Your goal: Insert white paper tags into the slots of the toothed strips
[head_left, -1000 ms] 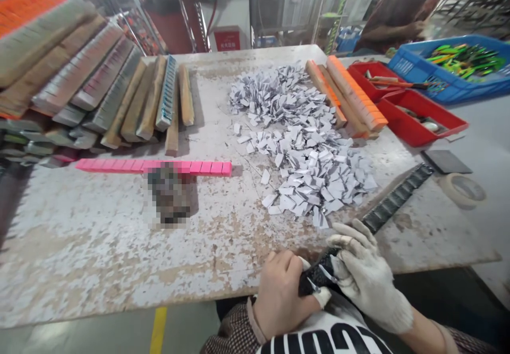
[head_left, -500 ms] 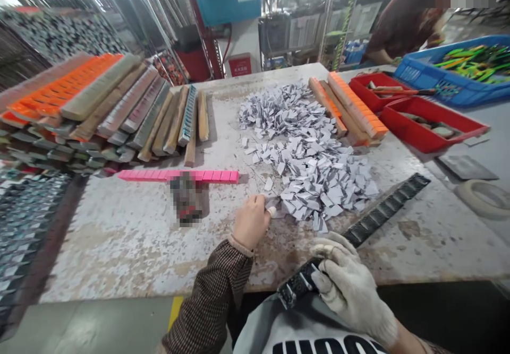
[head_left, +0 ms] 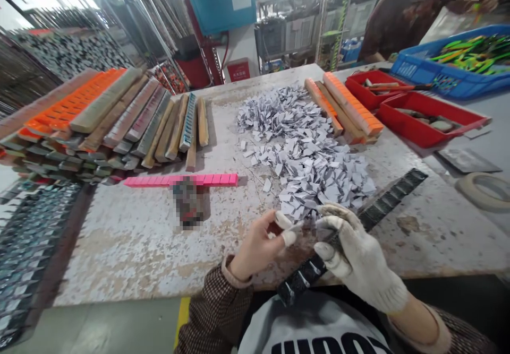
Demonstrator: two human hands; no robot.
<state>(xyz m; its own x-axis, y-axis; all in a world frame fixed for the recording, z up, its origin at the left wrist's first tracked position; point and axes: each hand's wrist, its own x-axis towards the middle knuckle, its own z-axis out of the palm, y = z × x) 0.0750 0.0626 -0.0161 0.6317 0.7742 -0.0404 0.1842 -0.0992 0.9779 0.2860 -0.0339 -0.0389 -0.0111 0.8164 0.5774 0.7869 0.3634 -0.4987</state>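
Note:
Between the thumb and forefinger of my left hand (head_left: 261, 245), both tips covered in white, is a small grey-white piece (head_left: 295, 228). My right hand (head_left: 354, 258), in a white glove, is over a long black segmented strip (head_left: 382, 200), its fingers curled; a small greyish piece shows at its fingertips, partly hidden. The strip slants from my lap up to the right across the table edge, with thin pale bits on its near end. Just beyond my hands spreads a heap of small grey-white pieces (head_left: 326, 176).
A pink segmented bar (head_left: 215, 179) lies left of centre beside a pixelated object. Stacked wooden and orange bars (head_left: 107, 110) fill the back left. Red trays (head_left: 434, 118), a blue basket (head_left: 418, 78), a tape roll (head_left: 484, 190) and another person (head_left: 398, 19) are right.
My left hand has moved right, from the heap's edge toward my right hand, with a small piece in its fingers. My right hand has shifted slightly up along the strip.

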